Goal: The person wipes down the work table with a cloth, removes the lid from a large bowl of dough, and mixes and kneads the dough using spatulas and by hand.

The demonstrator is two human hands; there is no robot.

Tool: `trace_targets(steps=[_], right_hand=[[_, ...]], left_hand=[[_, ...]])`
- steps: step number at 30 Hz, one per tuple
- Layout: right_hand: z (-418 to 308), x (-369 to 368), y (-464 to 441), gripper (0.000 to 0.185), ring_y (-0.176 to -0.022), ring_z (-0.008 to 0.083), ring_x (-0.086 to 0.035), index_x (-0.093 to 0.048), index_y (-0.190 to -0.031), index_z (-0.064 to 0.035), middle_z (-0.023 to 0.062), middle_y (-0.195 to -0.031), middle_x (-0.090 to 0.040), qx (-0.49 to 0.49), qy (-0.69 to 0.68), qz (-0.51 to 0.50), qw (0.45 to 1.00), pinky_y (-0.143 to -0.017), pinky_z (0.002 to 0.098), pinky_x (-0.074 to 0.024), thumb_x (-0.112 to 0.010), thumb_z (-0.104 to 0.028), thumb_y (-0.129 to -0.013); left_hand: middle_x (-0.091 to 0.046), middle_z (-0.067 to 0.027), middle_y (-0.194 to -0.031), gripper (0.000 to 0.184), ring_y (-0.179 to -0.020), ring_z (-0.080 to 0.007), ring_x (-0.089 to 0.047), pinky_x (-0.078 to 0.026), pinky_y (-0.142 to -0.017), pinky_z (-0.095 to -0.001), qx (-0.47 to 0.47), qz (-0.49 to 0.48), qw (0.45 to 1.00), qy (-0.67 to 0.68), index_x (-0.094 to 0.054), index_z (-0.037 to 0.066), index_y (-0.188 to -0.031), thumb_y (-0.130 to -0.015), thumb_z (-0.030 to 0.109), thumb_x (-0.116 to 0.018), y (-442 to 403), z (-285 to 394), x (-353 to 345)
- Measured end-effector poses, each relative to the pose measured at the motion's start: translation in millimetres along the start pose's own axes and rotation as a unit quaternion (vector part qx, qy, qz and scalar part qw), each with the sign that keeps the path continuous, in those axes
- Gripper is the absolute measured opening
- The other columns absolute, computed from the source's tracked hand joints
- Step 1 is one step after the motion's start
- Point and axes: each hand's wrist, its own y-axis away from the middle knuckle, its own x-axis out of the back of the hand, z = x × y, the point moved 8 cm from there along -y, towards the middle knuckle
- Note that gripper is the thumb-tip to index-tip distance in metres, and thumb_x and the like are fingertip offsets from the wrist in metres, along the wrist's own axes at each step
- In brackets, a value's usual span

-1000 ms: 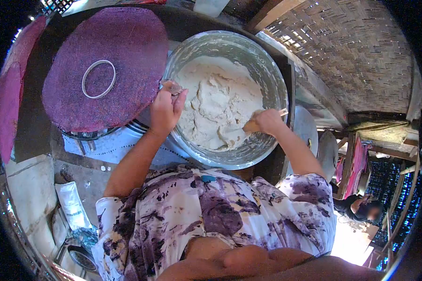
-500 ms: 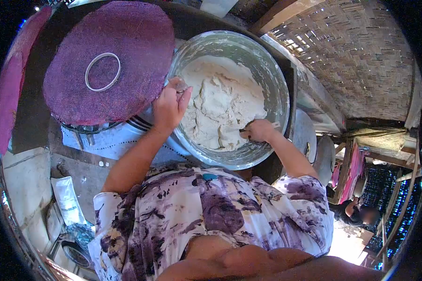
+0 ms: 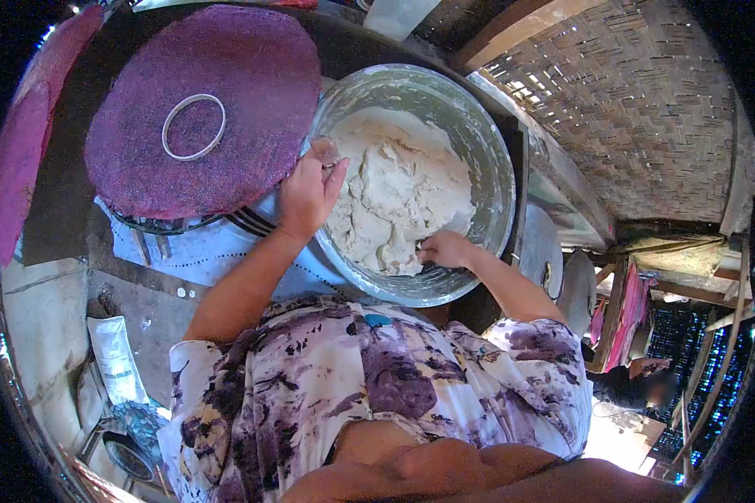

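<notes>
A large round metal basin (image 3: 497, 180) holds a big mass of pale, lumpy dough (image 3: 403, 184). At the basin's left rim is my left hand (image 3: 309, 199), its fingers closed around a small see-through object (image 3: 325, 152) whose kind I cannot make out. My right hand (image 3: 446, 250) reaches into the lower right of the basin, fingers curled together at the dough's edge. What those fingers grip, if anything, is hidden. Left of the basin, a white ring (image 3: 194, 127) lies on a round purple mesh-like cover (image 3: 260, 67).
A blue-white cloth (image 3: 201, 256) lies under the purple cover. Woven bamboo wall (image 3: 637, 109) rises to the right, with a wooden beam (image 3: 520, 33) at the top. Another person (image 3: 633, 386) is in the background at right. A white sack (image 3: 117, 356) lies at lower left.
My right hand has shifted left and slightly down along the dough's edge. My left hand stays at the rim with the see-through object. The whole view has shifted slightly.
</notes>
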Motion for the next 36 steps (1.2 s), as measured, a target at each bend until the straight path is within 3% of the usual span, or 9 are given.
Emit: trace_targets(steps=[5,11,18,22,26,29,32,35,36], right_hand=[[-19,13,14,0.027,-0.081,0.0336,-0.058,-0.065,-0.086,-0.0107,0.0165,-0.081,-0.061,0.032,-0.056,0.081,0.995,-0.071,0.0419,-0.0443,-0.053,-0.034,-0.081],[-20,13,20,0.033,-0.074,0.0277,-0.059,-0.064,-0.084,-0.008,0.0147,-0.079,-0.062,-0.017,-0.176,0.097,0.979,-0.068,0.0372,-0.0434,-0.056,-0.04,-0.08],[-35,22,34,0.024,-0.071,0.0164,-0.056,-0.063,-0.083,-0.0051,0.0079,-0.073,-0.061,-0.002,-0.348,0.09,0.933,-0.066,0.0304,-0.0429,-0.066,-0.026,-0.072],[-50,40,47,0.025,-0.071,0.019,-0.059,-0.063,-0.086,-0.0056,0.0093,-0.074,-0.063,-0.046,-0.287,0.091,0.952,-0.067,0.0314,-0.0437,-0.069,-0.023,-0.069],[-45,84,44,0.028,-0.069,0.0289,-0.059,-0.063,-0.085,-0.0051,0.015,-0.073,-0.062,0.015,-0.157,0.295,0.942,-0.064,0.0355,-0.045,-0.068,-0.029,-0.071],[-55,105,47,0.025,-0.065,0.0303,-0.058,-0.063,-0.085,-0.0053,0.0142,-0.07,-0.06,0.087,-0.035,0.335,0.938,-0.062,0.0359,-0.0448,-0.064,-0.029,-0.076],[-54,114,54,0.021,-0.065,0.0304,-0.058,-0.063,-0.082,-0.0066,0.0137,-0.07,-0.06,0.038,-0.031,0.299,0.953,-0.058,0.0367,-0.0445,-0.058,-0.027,-0.08],[-34,116,61,0.019,-0.065,0.0324,-0.058,-0.062,-0.081,-0.008,0.0142,-0.074,-0.061,-0.091,-0.362,0.248,0.894,-0.057,0.039,-0.0446,-0.053,-0.025,-0.083],[-33,113,56,0.019,-0.066,0.0332,-0.058,-0.061,-0.081,-0.008,0.0143,-0.075,-0.061,-0.075,-0.41,0.246,0.875,-0.057,0.04,-0.0449,-0.052,-0.025,-0.084]], left_hand=[[-0.06,-0.0177,-0.089,0.031,-0.075,-0.0348,-0.058,-0.046,-0.064,-0.041,0.015,-0.03,0.999,-0.012,-0.053,0.0,-0.094,-0.079,0.025,-0.063,-1,-4,-5],[-0.059,-0.0196,-0.087,0.031,-0.077,-0.0374,-0.057,-0.045,-0.067,-0.0426,0.058,-0.061,0.996,-0.006,-0.053,-0.001,-0.093,-0.08,0.026,-0.06,-5,1,0],[-0.058,-0.0207,-0.081,0.032,-0.075,-0.0391,-0.056,-0.044,-0.065,-0.0447,0.07,-0.053,0.996,0.014,-0.053,0.0,-0.089,-0.081,0.03,-0.058,-3,-4,-1],[-0.057,-0.0209,-0.078,0.031,-0.074,-0.0396,-0.056,-0.044,-0.064,-0.0454,0.078,-0.06,0.995,0.016,-0.053,0.001,-0.087,-0.081,0.031,-0.058,-3,-4,-1],[-0.057,-0.0212,-0.076,0.031,-0.072,-0.0404,-0.056,-0.043,-0.063,-0.0464,0.075,-0.063,0.995,-0.017,-0.053,0.001,-0.085,-0.081,0.031,-0.059,-2,-4,-2],[-0.057,-0.0211,-0.076,0.03,-0.071,-0.0405,-0.056,-0.043,-0.062,-0.0469,0.03,-0.032,0.999,-0.013,-0.052,0.001,-0.084,-0.08,0.03,-0.06,-3,0,1],[-0.056,-0.0212,-0.076,0.03,-0.071,-0.0403,-0.055,-0.043,-0.062,-0.0472,0.077,-0.064,0.995,0.012,-0.052,0.0,-0.085,-0.081,0.028,-0.06,-1,-7,-4],[-0.056,-0.0215,-0.077,0.029,-0.072,-0.0402,-0.055,-0.042,-0.061,-0.0473,-0.015,-0.026,0.999,-0.016,-0.051,-0.001,-0.087,-0.081,0.027,-0.059,-1,2,0],[-0.056,-0.0216,-0.078,0.029,-0.072,-0.0403,-0.054,-0.042,-0.061,-0.0474,-0.013,-0.027,0.999,-0.014,-0.051,-0.001,-0.087,-0.082,0.027,-0.058,-1,2,0]])
